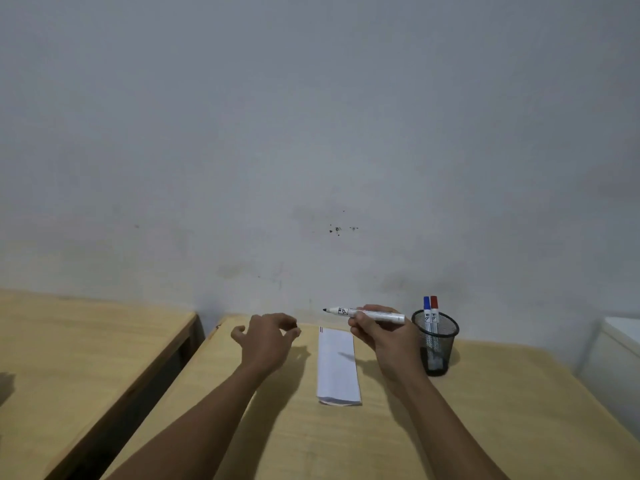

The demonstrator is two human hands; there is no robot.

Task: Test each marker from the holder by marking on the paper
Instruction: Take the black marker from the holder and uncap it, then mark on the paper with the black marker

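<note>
Pale wood carries everything we need: our table (450, 427) butts against a grey, scuffed wall (311, 133), with a second table (86, 358) off to our left across a dark gap and something white at the far right edge. Our right hand (384, 337) is closed around the uncapped black marker (363, 313), held above the table with its barrel nearly level and its tip pointing left. The folded paper (337, 365) lies flat just below and slightly toward us from that tip, its long axis running away from us toward the wall, with a couple of short strokes, reddish and bluish, at its far left corner. So the move ahead, as we judge it, is a short drop and tilt of the tip down onto the sheet, and the right hand is clearly the nearer one. Our left hand (266, 341) hovers just left of the paper, fingers loosely curled; we cannot tell whether it pinches a cap. Beside the right wrist stands the black mesh holder (436, 344), with a blue marker (427, 313) and a red marker (434, 311) upright in it.
</note>
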